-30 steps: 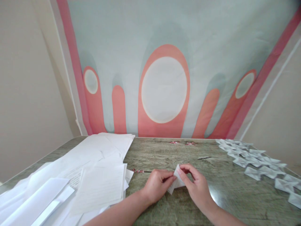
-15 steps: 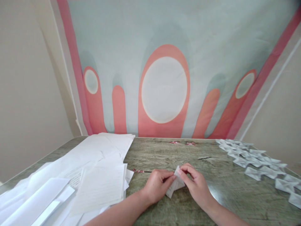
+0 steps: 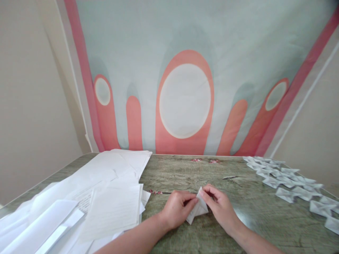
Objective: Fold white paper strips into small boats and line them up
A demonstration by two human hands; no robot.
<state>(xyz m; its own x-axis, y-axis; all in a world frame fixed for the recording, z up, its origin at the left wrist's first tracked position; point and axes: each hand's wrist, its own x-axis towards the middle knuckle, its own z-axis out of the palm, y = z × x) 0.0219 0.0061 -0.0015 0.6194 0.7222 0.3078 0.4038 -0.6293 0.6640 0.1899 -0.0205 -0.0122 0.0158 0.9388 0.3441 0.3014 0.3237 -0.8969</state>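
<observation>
A small folded white paper [image 3: 200, 209] is between my two hands, low over the wooden tabletop [image 3: 182, 176]. My left hand [image 3: 178, 209] pinches its left edge with thumb and fingers. On the other side, my right hand [image 3: 218, 206] pinches the top corner between thumb and index finger. Below the fingers, two pointed ends of the paper spread apart toward me. Part of the folds is hidden behind the fingertips.
Loose white sheets [image 3: 113, 208] are piled on the left of the table, some with lines of writing. Several folded paper pieces [image 3: 299, 193] lie in rows at the right. Behind the table hangs a backdrop [image 3: 184, 148] with coral shapes.
My right hand's fingers have shifted very slightly, and a little more of the folded paper's right side shows. Both hands keep their pinch; the sheets and folded pieces have not moved.
</observation>
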